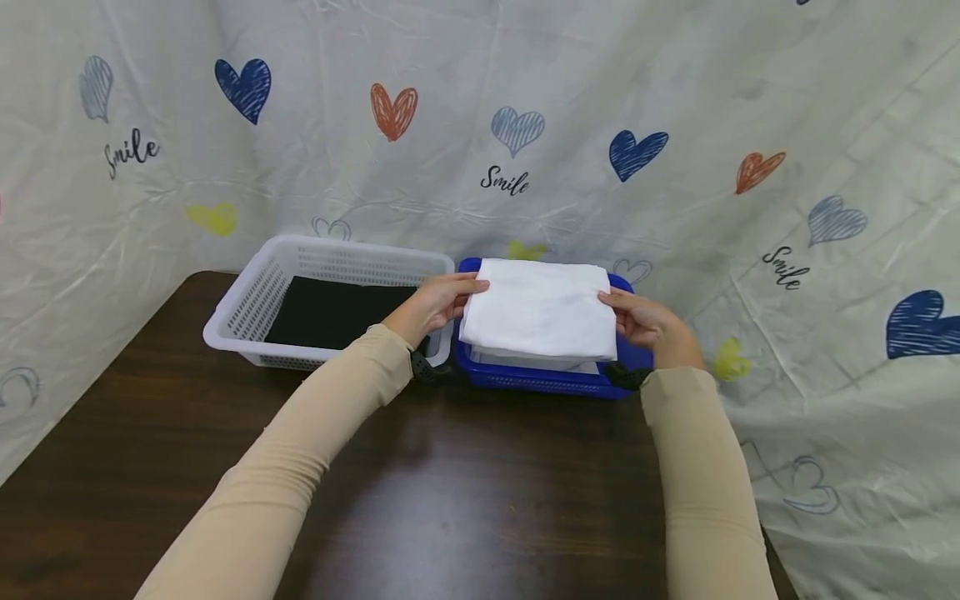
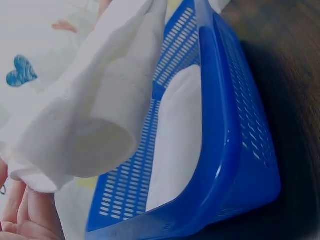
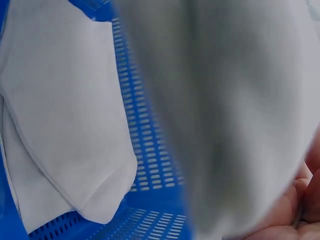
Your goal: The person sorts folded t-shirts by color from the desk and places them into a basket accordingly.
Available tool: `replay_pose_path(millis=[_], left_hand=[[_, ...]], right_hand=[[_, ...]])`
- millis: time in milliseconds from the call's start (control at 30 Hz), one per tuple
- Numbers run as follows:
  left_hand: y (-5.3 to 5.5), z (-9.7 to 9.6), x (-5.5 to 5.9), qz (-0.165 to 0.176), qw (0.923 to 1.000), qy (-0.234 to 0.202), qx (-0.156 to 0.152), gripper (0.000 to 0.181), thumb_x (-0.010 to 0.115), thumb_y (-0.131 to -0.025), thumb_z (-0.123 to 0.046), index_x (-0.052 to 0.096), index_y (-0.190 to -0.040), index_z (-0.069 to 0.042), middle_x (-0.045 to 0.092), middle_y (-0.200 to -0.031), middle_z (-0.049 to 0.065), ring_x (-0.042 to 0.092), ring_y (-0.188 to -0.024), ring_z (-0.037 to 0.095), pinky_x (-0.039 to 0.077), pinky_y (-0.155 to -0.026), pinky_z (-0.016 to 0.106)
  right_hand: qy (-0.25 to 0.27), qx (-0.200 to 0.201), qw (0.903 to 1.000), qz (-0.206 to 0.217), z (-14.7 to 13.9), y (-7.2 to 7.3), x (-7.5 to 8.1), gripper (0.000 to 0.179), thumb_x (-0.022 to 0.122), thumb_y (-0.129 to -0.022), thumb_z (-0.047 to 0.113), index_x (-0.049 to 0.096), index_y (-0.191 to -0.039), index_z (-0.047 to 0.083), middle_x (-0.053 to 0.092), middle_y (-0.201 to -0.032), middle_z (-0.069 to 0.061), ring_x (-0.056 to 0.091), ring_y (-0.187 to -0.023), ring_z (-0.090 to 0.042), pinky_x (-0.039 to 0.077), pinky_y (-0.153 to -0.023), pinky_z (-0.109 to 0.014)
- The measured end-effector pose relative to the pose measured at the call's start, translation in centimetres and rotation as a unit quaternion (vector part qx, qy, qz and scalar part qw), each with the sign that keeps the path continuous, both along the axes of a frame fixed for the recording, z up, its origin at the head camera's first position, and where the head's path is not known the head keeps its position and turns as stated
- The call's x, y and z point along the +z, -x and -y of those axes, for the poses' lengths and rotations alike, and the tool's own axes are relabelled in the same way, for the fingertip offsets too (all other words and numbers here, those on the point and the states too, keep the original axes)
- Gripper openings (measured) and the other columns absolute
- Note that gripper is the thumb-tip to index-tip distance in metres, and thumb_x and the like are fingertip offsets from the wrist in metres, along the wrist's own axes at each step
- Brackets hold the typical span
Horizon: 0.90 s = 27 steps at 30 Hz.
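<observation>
A folded white cloth [image 1: 543, 308] is held up by both hands over a blue basket [image 1: 536, 381]. At its left edge, my left hand [image 1: 438, 304] pinches the fabric between thumb and fingers. The opposite edge is gripped by my right hand [image 1: 641, 319]. Rolled, layered folds of the held cloth [image 2: 107, 100] show from the side in the left wrist view. Below, another folded white cloth [image 3: 70, 110] lies inside the basket. In the right wrist view the held cloth [image 3: 235, 110] is blurred and covers part of the right hand [image 3: 280, 215].
A white basket [image 1: 225, 333] stands left of the blue one, with folded black cloth [image 1: 330, 312] in it. Both sit at the back of a dark wooden table [image 1: 450, 500]. A printed curtain [image 1: 570, 75] hangs close behind the baskets.
</observation>
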<state>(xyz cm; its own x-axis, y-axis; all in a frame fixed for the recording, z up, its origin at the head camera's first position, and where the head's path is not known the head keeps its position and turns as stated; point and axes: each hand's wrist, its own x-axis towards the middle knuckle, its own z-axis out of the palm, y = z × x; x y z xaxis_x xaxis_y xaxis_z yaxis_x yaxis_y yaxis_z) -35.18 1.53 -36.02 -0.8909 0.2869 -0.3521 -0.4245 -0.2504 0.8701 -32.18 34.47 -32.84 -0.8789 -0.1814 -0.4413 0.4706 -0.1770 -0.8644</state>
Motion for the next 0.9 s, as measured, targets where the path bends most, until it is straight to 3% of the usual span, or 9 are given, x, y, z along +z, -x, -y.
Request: replay_pose_path(millis=[533, 767, 900], left_hand=[[1.2, -2.4, -0.9, 0.011, 0.9998, 0.008, 0.017, 0.054, 0.074, -0.090, -0.011, 0.057, -0.141, -0.013, 0.066, -0.132, 0.009, 0.067, -0.068, 0.005, 0.057, -0.060, 0.016], [1.4, -3.3, -1.5, 0.017, 0.9996, 0.003, 0.022, 0.053, 0.076, -0.088, -0.011, 0.060, -0.138, -0.014, 0.074, -0.107, 0.001, 0.066, -0.065, 0.003, 0.056, -0.060, 0.016], [1.4, -3.6, -1.9, 0.010, 0.9998, 0.003, 0.018, 0.054, 0.075, -0.089, -0.012, 0.058, -0.140, -0.012, 0.073, -0.116, 0.004, 0.066, -0.069, 0.003, 0.056, -0.062, 0.015]], right_hand=[[-0.012, -0.015, 0.9997, 0.012, -1.4, 0.8, -0.3, 0.025, 0.054, -0.102, 0.015, 0.075, -0.092, 0.024, 0.075, -0.079, 0.004, 0.070, -0.065, -0.008, 0.054, -0.054, -0.018], [-0.012, -0.016, 0.9997, 0.016, -2.1, 1.2, -0.8, 0.026, 0.054, -0.102, 0.015, 0.075, -0.091, 0.024, 0.075, -0.079, 0.003, 0.071, -0.066, -0.009, 0.053, -0.054, -0.019], [-0.017, -0.022, 0.9994, 0.020, -2.3, 1.3, -1.0, 0.027, 0.053, -0.102, 0.016, 0.076, -0.090, 0.024, 0.074, -0.079, 0.003, 0.070, -0.067, -0.009, 0.052, -0.053, -0.020]])
